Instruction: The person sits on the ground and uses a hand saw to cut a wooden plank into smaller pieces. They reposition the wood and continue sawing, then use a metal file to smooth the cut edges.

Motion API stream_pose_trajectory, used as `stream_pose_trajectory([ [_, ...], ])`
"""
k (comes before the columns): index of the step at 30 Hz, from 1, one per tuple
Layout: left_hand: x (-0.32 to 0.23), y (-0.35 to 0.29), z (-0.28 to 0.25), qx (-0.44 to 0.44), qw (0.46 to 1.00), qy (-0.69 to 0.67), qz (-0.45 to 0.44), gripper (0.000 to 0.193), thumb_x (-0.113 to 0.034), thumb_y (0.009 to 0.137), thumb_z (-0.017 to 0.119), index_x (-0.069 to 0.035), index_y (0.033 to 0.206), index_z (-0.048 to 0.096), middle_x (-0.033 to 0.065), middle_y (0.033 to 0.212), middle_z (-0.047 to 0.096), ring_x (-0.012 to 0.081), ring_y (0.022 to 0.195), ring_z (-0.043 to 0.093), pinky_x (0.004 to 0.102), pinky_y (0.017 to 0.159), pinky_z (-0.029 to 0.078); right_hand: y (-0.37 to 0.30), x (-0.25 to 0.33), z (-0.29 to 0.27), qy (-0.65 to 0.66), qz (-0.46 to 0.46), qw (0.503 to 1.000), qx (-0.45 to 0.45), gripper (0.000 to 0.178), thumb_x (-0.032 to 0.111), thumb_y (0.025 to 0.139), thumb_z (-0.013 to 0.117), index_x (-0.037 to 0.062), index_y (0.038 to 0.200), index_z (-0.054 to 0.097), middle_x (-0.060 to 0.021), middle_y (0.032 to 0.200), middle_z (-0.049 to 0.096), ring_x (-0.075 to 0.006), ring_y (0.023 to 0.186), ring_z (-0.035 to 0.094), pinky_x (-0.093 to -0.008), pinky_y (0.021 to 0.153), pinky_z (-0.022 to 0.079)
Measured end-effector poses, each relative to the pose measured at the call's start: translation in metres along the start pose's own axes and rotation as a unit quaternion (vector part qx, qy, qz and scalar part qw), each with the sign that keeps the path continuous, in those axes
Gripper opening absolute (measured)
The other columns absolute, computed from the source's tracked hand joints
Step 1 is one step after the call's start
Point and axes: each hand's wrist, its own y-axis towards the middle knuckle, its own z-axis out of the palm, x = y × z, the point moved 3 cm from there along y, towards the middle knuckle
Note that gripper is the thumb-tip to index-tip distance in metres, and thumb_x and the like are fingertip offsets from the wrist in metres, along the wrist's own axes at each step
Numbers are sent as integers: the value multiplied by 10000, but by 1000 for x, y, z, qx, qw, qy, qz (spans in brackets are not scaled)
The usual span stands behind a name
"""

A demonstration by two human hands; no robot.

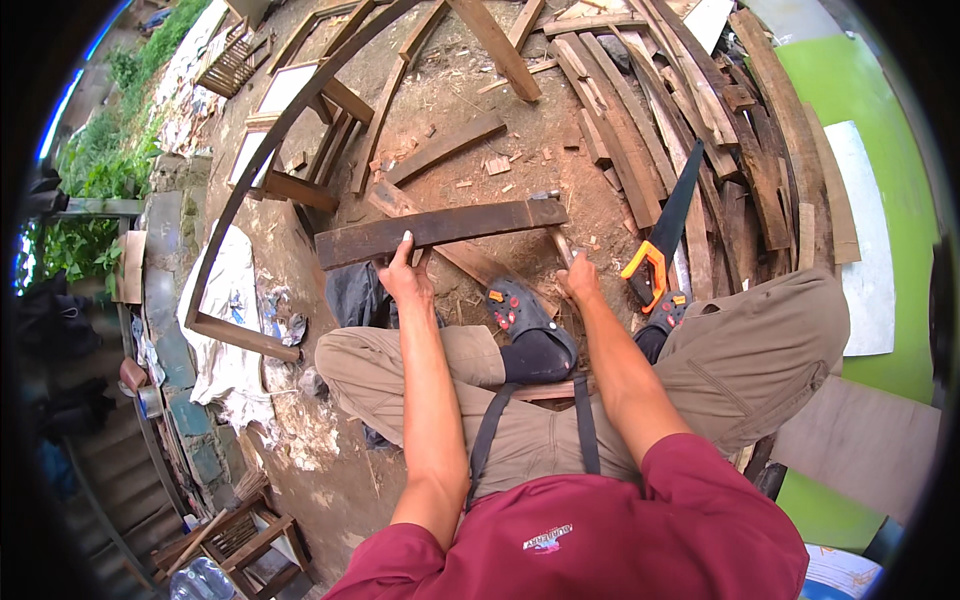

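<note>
A dark wooden board lies crosswise in front of my legs, raised above the ground. My left hand is closed on its near edge, left of the middle, with the thumb against the face. In my right hand is the handle of a hammer; its head shows at the board's right end, and I cannot tell whether it touches the wood. A handsaw with an orange and black handle leans against timber to the right of that hand. Another piece of wood passes beneath the board.
Old planks are piled at the far right. A curved strip frame arches across the left. Loose boards and wood chips lie on the dirt ahead. My clog-shod foot is close to the board. A small wooden stool stands lower left.
</note>
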Motion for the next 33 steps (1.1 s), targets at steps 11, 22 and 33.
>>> stream_pose_trajectory([
  [11,1,2,-27,-43,990,-135,4,617,77,755,683,-163,1292,498,77,1219,549,283,1149,560,646,854,565,-10,11,-102,-37,-7,999,-29,439,363,821,692,-1,1057,754,-258,1143,705,-394,1101,682,-459,947,539],
  [22,53,-20,-60,-22,991,-115,-69,600,-306,860,810,-141,1349,504,98,1352,517,277,1308,472,680,978,476,-32,46,-92,281,-159,940,-109,402,375,876,627,-10,980,683,-284,943,699,-432,962,691,-514,827,504],
  [33,31,-31,-65,56,988,-128,-70,667,-471,881,744,-110,1376,480,116,1373,515,317,1316,477,689,1114,292,-18,87,-89,294,-198,930,-96,623,526,991,565,-63,800,627,-192,678,623,-348,678,649,-481,677,497],
])
